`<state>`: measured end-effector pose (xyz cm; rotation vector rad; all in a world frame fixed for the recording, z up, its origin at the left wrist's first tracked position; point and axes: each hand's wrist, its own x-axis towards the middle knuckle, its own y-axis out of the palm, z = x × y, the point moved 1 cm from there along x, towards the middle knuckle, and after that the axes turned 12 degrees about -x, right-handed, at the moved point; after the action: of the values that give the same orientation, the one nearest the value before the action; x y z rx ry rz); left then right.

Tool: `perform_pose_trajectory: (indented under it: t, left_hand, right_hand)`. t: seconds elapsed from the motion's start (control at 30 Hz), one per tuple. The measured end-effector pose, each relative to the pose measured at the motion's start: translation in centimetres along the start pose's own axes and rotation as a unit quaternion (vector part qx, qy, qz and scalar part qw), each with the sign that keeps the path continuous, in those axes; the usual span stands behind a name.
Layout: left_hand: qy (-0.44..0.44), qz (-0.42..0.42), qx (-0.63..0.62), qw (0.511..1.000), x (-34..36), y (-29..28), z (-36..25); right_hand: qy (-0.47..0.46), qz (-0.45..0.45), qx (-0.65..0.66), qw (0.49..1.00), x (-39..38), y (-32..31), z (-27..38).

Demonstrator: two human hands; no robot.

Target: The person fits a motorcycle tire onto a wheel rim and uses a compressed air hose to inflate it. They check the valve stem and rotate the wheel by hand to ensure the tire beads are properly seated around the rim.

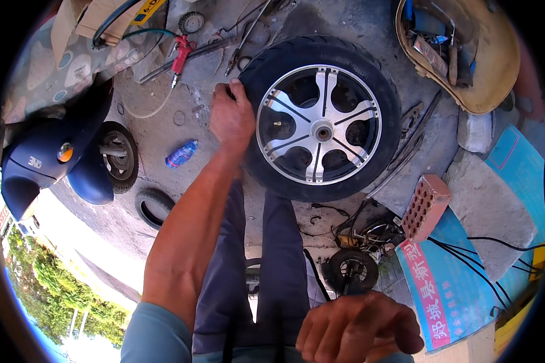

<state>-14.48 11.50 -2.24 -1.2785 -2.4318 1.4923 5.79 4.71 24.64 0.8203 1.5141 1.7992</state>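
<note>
Silver spokes and a black tyre (339, 192) make up a large wheel (321, 130), seen from above at the upper centre, just beyond the wearer's legs, its face turned toward the camera. A short valve stem shows between the spokes at left.

The person's left hand (232, 115) is against the tyre's left edge, fingers bent and thumb side toward the rubber; whether it grips firmly cannot be told. The right hand (360, 330), close to the camera at the lower edge, is well apart from the wheel. Its fingers are curled inward; the palm is hidden, so I cannot tell whether it holds anything.

Around the wheel is a grey, dusty floor (154, 130). To the left are a red air tool (181, 55) on a hose, a crumpled blue packet (181, 153), a small loose tyre (153, 207) and a dark blue scooter (39, 160). At upper right, a tan basin (496, 72) holds tools. Lower right, a pink perforated brick (427, 207) touches a blue sign sheet (460, 248), with black cables (466, 257) across the sheet. A smaller wheel (367, 270) sits near the wearer's legs.
</note>
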Motion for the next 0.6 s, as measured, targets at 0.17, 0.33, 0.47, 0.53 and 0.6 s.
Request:
perform_pose_trajectory:
  t: [0.17,0.33,0.47,0.53,0.6]
  left_hand:
    - [0.006,-0.008,0.0,1.0,0.4,-0.5,0.8]
    - [0.0,0.007,-0.018,1.0,-0.3,0.3,-0.3]
    - [-0.004,0.015,-0.029,0.999,-0.2,0.0,-0.4]
    - [-0.005,0.019,-0.031,0.999,-0.2,0.0,-0.2]
    - [-0.004,0.023,-0.033,0.999,-0.1,0.0,-0.1]
  right_hand:
    - [0.031,-0.193,-0.228,0.954,-0.2,-6.5,-2.0]
    - [0.074,-0.286,-0.775,0.559,0.8,-17.8,-4.6]
    - [0.094,-0.263,-0.864,0.42,1.3,-21.5,-5.8]
    - [0.109,-0.233,-0.9,0.351,1.3,-21.9,-6.2]
    - [0.123,-0.195,-0.932,0.28,1.5,-21.7,-6.4]
